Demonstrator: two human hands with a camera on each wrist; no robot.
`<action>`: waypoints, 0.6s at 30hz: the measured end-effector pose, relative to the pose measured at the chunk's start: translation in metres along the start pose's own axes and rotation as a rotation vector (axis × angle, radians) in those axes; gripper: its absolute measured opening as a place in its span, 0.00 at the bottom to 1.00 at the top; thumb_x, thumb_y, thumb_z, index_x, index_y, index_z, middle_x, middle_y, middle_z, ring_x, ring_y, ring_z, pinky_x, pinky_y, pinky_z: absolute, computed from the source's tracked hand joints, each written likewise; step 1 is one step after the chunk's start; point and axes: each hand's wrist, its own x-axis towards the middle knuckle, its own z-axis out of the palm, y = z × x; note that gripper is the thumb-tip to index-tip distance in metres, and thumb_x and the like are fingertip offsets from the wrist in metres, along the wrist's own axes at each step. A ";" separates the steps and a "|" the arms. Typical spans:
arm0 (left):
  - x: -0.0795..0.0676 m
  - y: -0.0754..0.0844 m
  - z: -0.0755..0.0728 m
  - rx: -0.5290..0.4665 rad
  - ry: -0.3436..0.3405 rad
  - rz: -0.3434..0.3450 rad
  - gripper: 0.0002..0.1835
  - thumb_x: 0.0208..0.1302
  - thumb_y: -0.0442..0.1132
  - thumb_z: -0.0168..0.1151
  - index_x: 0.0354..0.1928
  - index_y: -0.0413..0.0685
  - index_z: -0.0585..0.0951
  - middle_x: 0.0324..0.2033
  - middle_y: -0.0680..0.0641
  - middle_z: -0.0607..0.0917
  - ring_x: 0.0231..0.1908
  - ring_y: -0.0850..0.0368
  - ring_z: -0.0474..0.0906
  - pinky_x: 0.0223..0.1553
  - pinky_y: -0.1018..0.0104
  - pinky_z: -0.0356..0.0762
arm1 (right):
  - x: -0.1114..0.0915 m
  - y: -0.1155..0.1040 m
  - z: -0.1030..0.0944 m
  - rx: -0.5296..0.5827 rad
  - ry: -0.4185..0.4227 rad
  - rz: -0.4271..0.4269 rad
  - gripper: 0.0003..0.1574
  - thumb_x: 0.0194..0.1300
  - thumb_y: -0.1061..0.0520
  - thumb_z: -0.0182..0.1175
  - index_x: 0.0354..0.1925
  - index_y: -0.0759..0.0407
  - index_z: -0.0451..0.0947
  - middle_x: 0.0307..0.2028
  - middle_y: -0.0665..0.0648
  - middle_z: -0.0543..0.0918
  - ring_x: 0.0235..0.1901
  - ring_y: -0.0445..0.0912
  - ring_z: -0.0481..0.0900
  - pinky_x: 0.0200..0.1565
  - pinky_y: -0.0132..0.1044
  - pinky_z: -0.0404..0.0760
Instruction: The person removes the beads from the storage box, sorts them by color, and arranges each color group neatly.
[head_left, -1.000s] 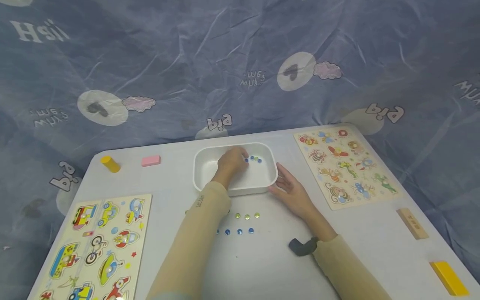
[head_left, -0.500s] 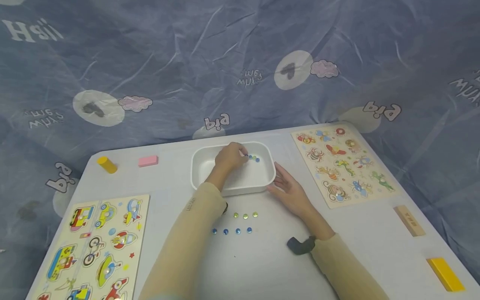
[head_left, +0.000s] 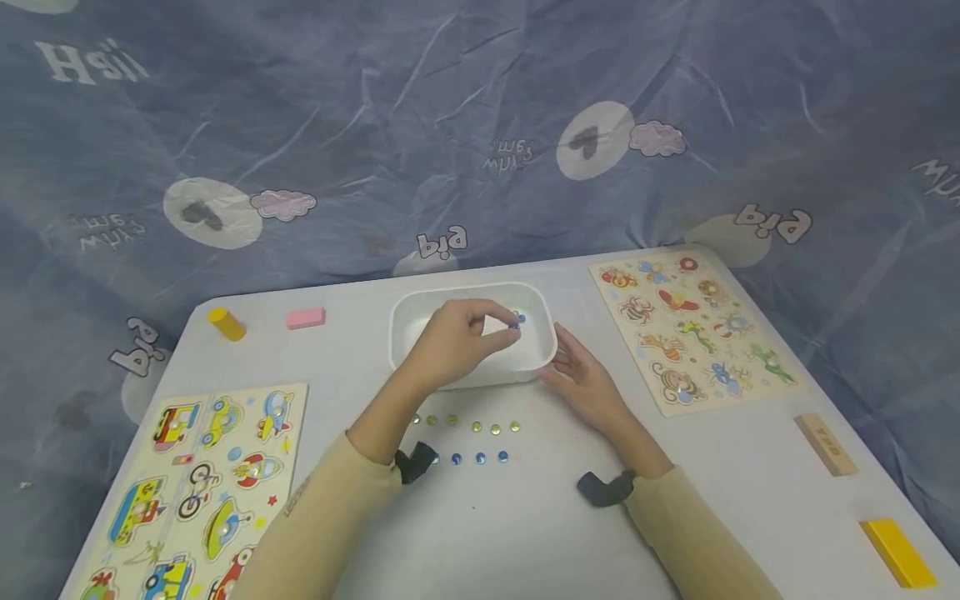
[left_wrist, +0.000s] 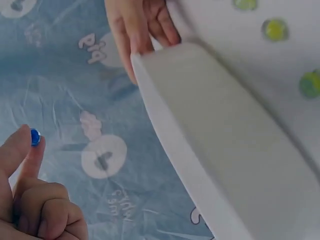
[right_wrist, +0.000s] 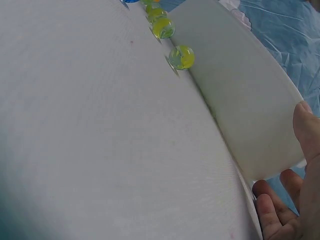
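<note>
My left hand is over the right half of a white plastic bin, pinching a blue glass marble between thumb and index fingertip. Its other fingers are curled in toward the palm in the left wrist view. Beyond those fingertips, another blue marble shows inside the bin; the hand hides part of the interior. My right hand rests against the bin's right end, thumb at the near corner and fingers along the end wall. In the right wrist view its thumb touches the wall's edge.
In front of the bin lie a row of yellow-green marbles and a row of blue marbles. Puzzle boards flank them, one with vehicles, one with insects. Yellow, pink and wooden blocks and a yellow cylinder sit outward.
My left hand has come up from inside the bin and shifted right and nearer, a blue marble now visible in its pinch. My right hand stays at the bin's end.
</note>
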 end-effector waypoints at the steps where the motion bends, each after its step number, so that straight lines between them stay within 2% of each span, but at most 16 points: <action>1: -0.008 0.001 0.002 -0.008 -0.011 0.003 0.12 0.58 0.52 0.66 0.43 0.61 0.84 0.11 0.54 0.58 0.13 0.60 0.51 0.15 0.69 0.53 | 0.000 0.001 0.000 0.006 0.001 -0.001 0.47 0.63 0.52 0.62 0.73 0.49 0.49 0.69 0.57 0.64 0.63 0.53 0.71 0.61 0.47 0.71; 7: -0.046 -0.007 0.026 -0.004 -0.096 -0.061 0.11 0.57 0.53 0.66 0.42 0.66 0.84 0.10 0.54 0.60 0.12 0.61 0.54 0.14 0.71 0.54 | 0.005 0.021 0.002 0.000 0.013 -0.003 0.47 0.62 0.47 0.62 0.73 0.40 0.49 0.70 0.52 0.62 0.64 0.51 0.69 0.62 0.45 0.70; 9: -0.055 -0.013 0.036 0.012 -0.097 -0.083 0.11 0.56 0.54 0.66 0.42 0.67 0.84 0.13 0.55 0.66 0.14 0.61 0.58 0.16 0.70 0.57 | 0.007 0.030 0.002 -0.010 0.016 -0.011 0.47 0.62 0.44 0.61 0.72 0.36 0.48 0.70 0.49 0.62 0.64 0.50 0.69 0.62 0.45 0.70; 10: -0.060 -0.017 0.042 0.021 -0.091 -0.093 0.11 0.56 0.54 0.66 0.42 0.67 0.84 0.16 0.56 0.73 0.17 0.61 0.65 0.19 0.70 0.63 | 0.008 0.033 0.002 -0.011 0.017 -0.012 0.47 0.61 0.43 0.62 0.72 0.34 0.49 0.70 0.48 0.62 0.64 0.50 0.69 0.62 0.44 0.70; 12: -0.066 -0.025 0.053 0.045 -0.069 -0.121 0.11 0.56 0.54 0.66 0.41 0.69 0.84 0.27 0.57 0.82 0.26 0.60 0.74 0.27 0.66 0.71 | 0.007 0.029 0.001 -0.008 0.017 -0.005 0.47 0.61 0.43 0.61 0.72 0.35 0.49 0.70 0.50 0.62 0.64 0.51 0.69 0.62 0.45 0.70; 15: -0.072 -0.037 0.071 0.078 -0.052 -0.144 0.08 0.55 0.53 0.67 0.38 0.70 0.85 0.41 0.59 0.84 0.37 0.61 0.77 0.37 0.62 0.73 | 0.003 0.017 0.001 0.002 0.010 0.008 0.47 0.62 0.46 0.61 0.73 0.41 0.49 0.70 0.53 0.62 0.65 0.53 0.68 0.63 0.47 0.69; 16: -0.074 -0.039 0.076 0.093 -0.057 -0.144 0.07 0.55 0.52 0.67 0.37 0.70 0.85 0.42 0.60 0.84 0.40 0.62 0.77 0.39 0.63 0.73 | 0.002 0.012 0.001 0.004 0.009 0.010 0.47 0.63 0.47 0.61 0.73 0.43 0.49 0.70 0.54 0.62 0.65 0.53 0.68 0.63 0.47 0.69; 18: -0.077 -0.042 0.086 0.134 -0.081 -0.134 0.07 0.54 0.51 0.68 0.37 0.68 0.86 0.36 0.60 0.83 0.34 0.65 0.74 0.35 0.67 0.71 | 0.000 0.006 0.000 0.003 0.008 0.008 0.47 0.63 0.50 0.61 0.73 0.47 0.49 0.70 0.57 0.62 0.64 0.55 0.68 0.62 0.48 0.69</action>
